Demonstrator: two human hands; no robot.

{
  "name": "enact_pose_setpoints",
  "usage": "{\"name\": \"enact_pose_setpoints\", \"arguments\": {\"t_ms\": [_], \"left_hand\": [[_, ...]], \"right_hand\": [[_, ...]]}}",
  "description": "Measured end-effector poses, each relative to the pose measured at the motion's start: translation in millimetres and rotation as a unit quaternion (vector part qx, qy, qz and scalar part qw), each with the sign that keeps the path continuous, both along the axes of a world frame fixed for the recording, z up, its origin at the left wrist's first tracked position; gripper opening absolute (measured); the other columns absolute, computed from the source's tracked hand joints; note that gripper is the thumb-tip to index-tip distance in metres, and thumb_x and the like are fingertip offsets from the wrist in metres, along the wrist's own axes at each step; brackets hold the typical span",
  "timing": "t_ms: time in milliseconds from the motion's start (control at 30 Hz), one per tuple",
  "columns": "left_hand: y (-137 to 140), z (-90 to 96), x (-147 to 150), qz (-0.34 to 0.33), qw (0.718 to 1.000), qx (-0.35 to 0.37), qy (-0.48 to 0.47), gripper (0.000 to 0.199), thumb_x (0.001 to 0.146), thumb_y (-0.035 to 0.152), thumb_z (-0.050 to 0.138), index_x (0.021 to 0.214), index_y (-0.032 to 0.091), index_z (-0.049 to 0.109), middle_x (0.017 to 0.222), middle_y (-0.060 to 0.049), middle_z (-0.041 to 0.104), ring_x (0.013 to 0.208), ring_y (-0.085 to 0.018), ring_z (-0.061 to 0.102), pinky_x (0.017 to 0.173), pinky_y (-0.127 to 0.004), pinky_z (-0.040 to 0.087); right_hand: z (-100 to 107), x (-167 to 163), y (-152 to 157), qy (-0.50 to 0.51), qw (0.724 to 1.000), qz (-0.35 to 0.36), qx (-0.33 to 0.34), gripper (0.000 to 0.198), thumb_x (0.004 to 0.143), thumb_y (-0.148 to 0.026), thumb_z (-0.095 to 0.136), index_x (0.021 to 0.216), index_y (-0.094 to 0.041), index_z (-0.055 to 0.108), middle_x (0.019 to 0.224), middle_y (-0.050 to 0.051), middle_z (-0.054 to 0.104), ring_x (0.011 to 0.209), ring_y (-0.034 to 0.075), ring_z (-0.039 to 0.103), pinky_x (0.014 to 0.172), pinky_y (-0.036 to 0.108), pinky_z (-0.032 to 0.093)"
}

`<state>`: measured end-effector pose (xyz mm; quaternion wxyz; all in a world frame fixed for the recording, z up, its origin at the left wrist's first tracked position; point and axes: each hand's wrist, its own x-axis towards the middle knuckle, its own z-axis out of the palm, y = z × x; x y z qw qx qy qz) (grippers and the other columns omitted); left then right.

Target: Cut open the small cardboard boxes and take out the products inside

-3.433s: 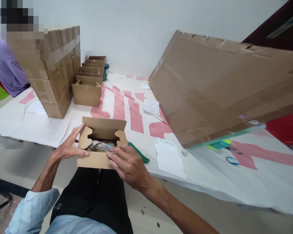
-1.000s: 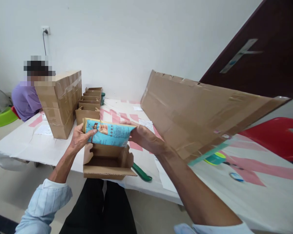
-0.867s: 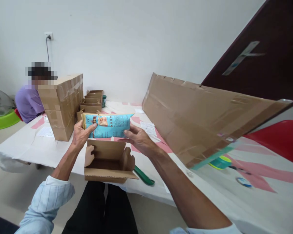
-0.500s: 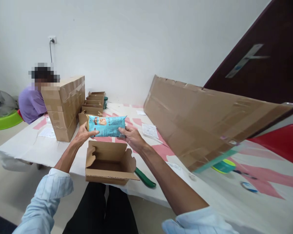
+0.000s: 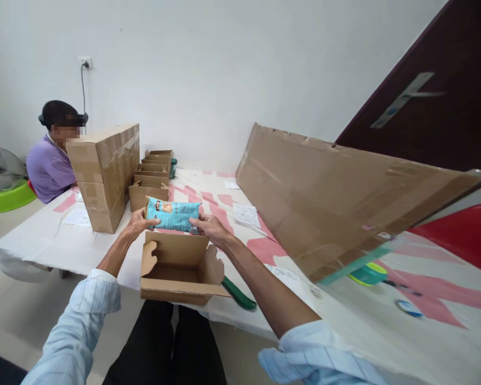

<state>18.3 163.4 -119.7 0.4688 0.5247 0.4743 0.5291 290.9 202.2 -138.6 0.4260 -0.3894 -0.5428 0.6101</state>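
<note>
A light-blue printed plastic packet [image 5: 174, 215] is held level between both hands, just above and behind an open cardboard box [image 5: 176, 291]. My left hand [image 5: 138, 222] grips its left end, thumb lying across the front. At the right end, my right hand [image 5: 210, 227] pinches the packet between thumb and fingers. The box stands at the table's near edge with its flaps up, and no contents show inside it. A green curved handle [image 5: 239, 295] sticks out on the table to the right of the box.
Taped cartons [image 5: 108, 176] are stacked at the left, beside a row of open small boxes [image 5: 150, 182]. A large cardboard panel [image 5: 324, 198] leans across the right side. Behind the stack sits a person in purple [image 5: 50, 163]. Papers [image 5: 246, 215] and a tape roll [image 5: 409, 308] lie on the table.
Both hands have lowered the packet slightly toward the box and drawn its ends a little closer together. The seated person's head has shifted left. The box stays put.
</note>
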Motion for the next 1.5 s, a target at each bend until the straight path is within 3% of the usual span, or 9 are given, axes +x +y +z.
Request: {"name": "enact_pose_setpoints", "arguments": {"t_ms": [267, 400, 667, 1000, 1133, 1267, 1367, 1500], "left_hand": [[2, 12.0, 5, 0.013, 0.999, 0.046, -0.016, 0.061, 0.042, 0.043, 0.104, 0.081, 0.015, 0.066, 0.069, 0.002, 0.066, 0.060, -0.012, 0.059, 0.057, -0.027, 0.051], [-3, 36.4, 9, 0.024, 0.995, 0.091, -0.037, 0.059, 0.044, 0.043, 0.104, 0.081, 0.016, 0.066, 0.072, 0.003, 0.066, 0.063, -0.011, 0.058, 0.060, -0.026, 0.052], [-24, 82.4, 19, 0.008, 0.983, 0.167, -0.074, 0.056, 0.049, 0.043, 0.105, 0.083, 0.015, 0.070, 0.072, 0.002, 0.068, 0.063, -0.013, 0.060, 0.061, -0.027, 0.052], [-43, 97.0, 25, -0.031, 0.974, 0.204, -0.089, 0.056, 0.052, 0.038, 0.106, 0.092, 0.013, 0.075, 0.086, -0.002, 0.076, 0.075, -0.016, 0.068, 0.074, -0.029, 0.057], [-40, 91.5, 20, -0.040, 0.974, 0.209, -0.076, 0.054, 0.053, 0.037, 0.106, 0.092, 0.013, 0.076, 0.084, -0.002, 0.076, 0.076, -0.017, 0.069, 0.073, -0.029, 0.058], [-27, 73.8, 9, -0.036, 0.977, 0.198, -0.065, 0.054, 0.053, 0.038, 0.105, 0.093, 0.014, 0.077, 0.085, -0.003, 0.077, 0.075, -0.018, 0.069, 0.072, -0.029, 0.059], [-12, 47.9, -4, -0.017, 0.986, 0.156, -0.062, 0.055, 0.050, 0.035, 0.105, 0.094, 0.015, 0.078, 0.089, -0.003, 0.079, 0.077, -0.018, 0.070, 0.075, -0.030, 0.059], [6, -2.7, -18, 0.004, 0.997, 0.067, -0.047, 0.052, 0.045, 0.034, 0.104, 0.085, 0.014, 0.077, 0.079, -0.002, 0.077, 0.070, -0.018, 0.069, 0.072, -0.032, 0.058]], "right_hand": [[11, 1, 0, 0.027, 0.999, -0.027, 0.021, 0.061, 0.056, -0.062, 0.100, 0.093, -0.020, 0.076, 0.089, 0.006, 0.082, 0.078, 0.021, 0.076, 0.079, 0.038, 0.064], [32, 3, -5, 0.065, 0.994, -0.045, 0.077, 0.069, 0.058, -0.069, 0.097, 0.103, -0.020, 0.077, 0.099, 0.008, 0.083, 0.090, 0.026, 0.079, 0.089, 0.045, 0.064], [73, 8, -25, 0.110, 0.983, -0.040, 0.141, 0.059, 0.066, -0.064, 0.096, 0.106, -0.024, 0.080, 0.104, 0.008, 0.084, 0.105, 0.031, 0.079, 0.098, 0.052, 0.063], [82, 16, -47, 0.125, 0.976, -0.032, 0.174, 0.055, 0.066, -0.065, 0.097, 0.105, -0.029, 0.080, 0.102, 0.006, 0.084, 0.113, 0.033, 0.076, 0.099, 0.052, 0.063], [77, 17, -44, 0.113, 0.978, -0.019, 0.173, 0.055, 0.066, -0.063, 0.097, 0.106, -0.028, 0.081, 0.106, 0.006, 0.084, 0.108, 0.031, 0.077, 0.100, 0.052, 0.062], [65, 16, -32, 0.081, 0.985, 0.002, 0.153, 0.055, 0.066, -0.059, 0.098, 0.106, -0.026, 0.083, 0.106, 0.006, 0.084, 0.102, 0.029, 0.077, 0.101, 0.050, 0.060], [51, 14, -18, 0.008, 0.991, 0.033, 0.133, 0.051, 0.065, -0.055, 0.097, 0.100, -0.020, 0.083, 0.098, 0.006, 0.083, 0.094, 0.026, 0.075, 0.098, 0.048, 0.059], [23, 9, 6, -0.139, 0.983, 0.069, 0.102, 0.046, 0.058, -0.056, 0.093, 0.077, -0.017, 0.078, 0.078, 0.005, 0.077, 0.078, 0.021, 0.069, 0.081, 0.038, 0.057]]}}
